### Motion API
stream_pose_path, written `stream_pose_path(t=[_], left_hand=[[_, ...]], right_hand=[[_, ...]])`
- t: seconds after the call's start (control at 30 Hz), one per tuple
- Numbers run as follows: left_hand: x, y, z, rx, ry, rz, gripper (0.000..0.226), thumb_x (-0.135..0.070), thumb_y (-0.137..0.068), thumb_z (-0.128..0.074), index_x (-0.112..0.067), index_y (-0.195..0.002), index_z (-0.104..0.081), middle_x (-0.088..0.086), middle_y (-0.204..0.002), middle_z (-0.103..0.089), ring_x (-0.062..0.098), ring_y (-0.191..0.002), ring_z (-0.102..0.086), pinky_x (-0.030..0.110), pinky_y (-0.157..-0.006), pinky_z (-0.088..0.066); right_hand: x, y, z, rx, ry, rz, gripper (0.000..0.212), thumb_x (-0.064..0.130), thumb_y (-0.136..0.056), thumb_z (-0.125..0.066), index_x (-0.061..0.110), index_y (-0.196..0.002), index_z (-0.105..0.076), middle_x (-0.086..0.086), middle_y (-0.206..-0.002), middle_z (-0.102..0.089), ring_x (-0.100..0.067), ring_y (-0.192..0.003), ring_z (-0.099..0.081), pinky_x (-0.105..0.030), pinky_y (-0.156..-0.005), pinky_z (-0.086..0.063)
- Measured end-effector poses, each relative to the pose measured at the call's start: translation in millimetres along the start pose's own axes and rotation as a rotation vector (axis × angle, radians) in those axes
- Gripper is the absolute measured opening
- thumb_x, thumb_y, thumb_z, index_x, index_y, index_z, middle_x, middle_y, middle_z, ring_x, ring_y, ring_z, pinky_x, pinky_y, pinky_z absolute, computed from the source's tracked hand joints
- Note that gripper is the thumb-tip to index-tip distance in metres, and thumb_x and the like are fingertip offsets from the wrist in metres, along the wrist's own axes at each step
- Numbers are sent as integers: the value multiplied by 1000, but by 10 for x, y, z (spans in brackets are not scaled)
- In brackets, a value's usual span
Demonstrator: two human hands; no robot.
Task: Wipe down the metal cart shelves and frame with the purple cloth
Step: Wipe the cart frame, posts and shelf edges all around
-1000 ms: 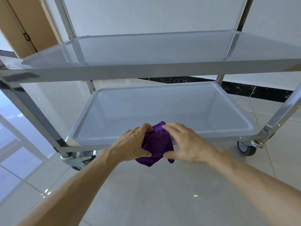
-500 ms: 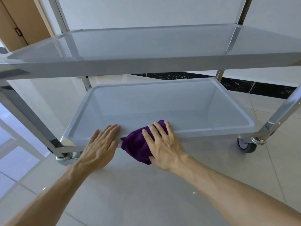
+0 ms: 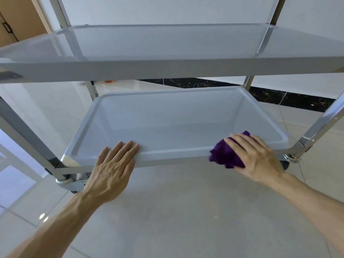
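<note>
The metal cart fills the head view, with an upper shelf (image 3: 167,67) and a lower tray shelf (image 3: 167,118) between chrome posts. My right hand (image 3: 256,157) presses the bunched purple cloth (image 3: 225,155) flat-fingered against the lower shelf's front rim, near its right corner. My left hand (image 3: 113,164) rests flat on the same front rim, left of centre, holding nothing. Most of the cloth is hidden under my right palm.
A front right post (image 3: 323,123) slants up beside my right hand, and a front left post (image 3: 24,135) stands at the left. Casters (image 3: 65,180) sit under the front corners. Glossy floor tiles (image 3: 186,211) lie below; a black marble skirting (image 3: 270,94) runs along the wall behind.
My right hand has slid the cloth rightwards along the front rim from the middle to near the right corner. My left hand let go of the cloth and laid itself flat on the rim.
</note>
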State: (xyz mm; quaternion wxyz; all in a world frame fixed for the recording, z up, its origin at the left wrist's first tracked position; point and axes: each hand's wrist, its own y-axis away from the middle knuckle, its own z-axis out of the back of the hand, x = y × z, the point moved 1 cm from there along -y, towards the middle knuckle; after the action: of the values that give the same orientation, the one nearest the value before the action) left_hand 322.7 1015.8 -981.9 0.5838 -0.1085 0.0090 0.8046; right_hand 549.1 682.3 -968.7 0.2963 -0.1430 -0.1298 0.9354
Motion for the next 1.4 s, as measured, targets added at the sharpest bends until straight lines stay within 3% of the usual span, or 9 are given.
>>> stream_pose_path(t=[0.13,0.33,0.47,0.63,0.77,0.9,1.1,1.23,1.4], left_hand=[[-36,-5,0,-18,-10,7,68,-54,-90,11,-35,-154,-1,-17,-162,-3,7,-152,0,39,-124,2],[-35,-9,1,-8,-45,9,69,-53,-89,16,-36,-154,2,-18,-162,0,7,-152,4,38,-123,4],[-14,3,3,-19,-32,9,68,-53,-91,13,-36,-155,-5,-16,-163,-7,6,-152,-1,38,-124,1],[15,14,6,-25,-29,-4,63,-55,-97,1,-37,-155,-15,-18,-161,-15,8,-152,-10,38,-124,-5],[36,8,-16,-39,-32,-11,61,-54,-100,-3,-36,-155,-20,-17,-162,-18,10,-151,-12,39,-124,-7],[11,4,-37,-62,-24,-5,61,-53,-100,-5,-35,-155,-24,-16,-161,-21,10,-151,-16,41,-123,-10],[-12,-14,40,-148,37,2,58,-48,-100,-15,-29,-141,-52,-10,-150,-46,17,-143,-37,45,-117,-24],[-199,-133,177,-266,20,11,48,-39,-97,-29,-18,-116,-67,1,-124,-65,31,-114,-60,50,-100,-38],[-757,-319,129,-166,73,-138,56,-47,-96,-29,-18,-135,-58,3,-141,-55,28,-126,-54,46,-107,-37]], right_hand=[[68,-5,-71,-23,14,-37,80,26,-60,-91,3,-131,-62,-18,-133,-62,-36,-119,-62,-57,-103,-45],[1239,-475,-23,-89,-6,61,63,32,-73,-79,10,-130,-64,-14,-130,-65,-33,-118,-63,-56,-100,-47],[1776,-705,-13,-2,73,144,65,27,-89,-63,8,-147,-41,-19,-148,-47,-36,-135,-46,-58,-110,-36],[1159,-557,-33,-43,7,215,75,41,-79,-72,12,-143,-49,-13,-145,-52,-32,-131,-51,-50,-112,-37],[277,-184,-78,-43,16,84,89,51,-64,-87,9,-137,-58,-13,-136,-60,-32,-123,-59,-50,-108,-43],[-305,128,-88,-26,46,-86,82,25,-58,-93,3,-131,-62,-17,-131,-64,-36,-116,-63,-54,-100,-48],[-185,133,-143,-76,102,-65,66,12,-64,-88,-3,-124,-65,-20,-127,-65,-38,-110,-66,-55,-95,-51],[44,114,-147,-127,142,-24,58,7,-67,-83,-2,-122,-66,-19,-126,-66,-38,-109,-66,-54,-94,-52],[385,86,-141,-198,137,-12,52,1,-69,-74,0,-121,-67,-18,-124,-67,-38,-108,-66,-53,-95,-52]])
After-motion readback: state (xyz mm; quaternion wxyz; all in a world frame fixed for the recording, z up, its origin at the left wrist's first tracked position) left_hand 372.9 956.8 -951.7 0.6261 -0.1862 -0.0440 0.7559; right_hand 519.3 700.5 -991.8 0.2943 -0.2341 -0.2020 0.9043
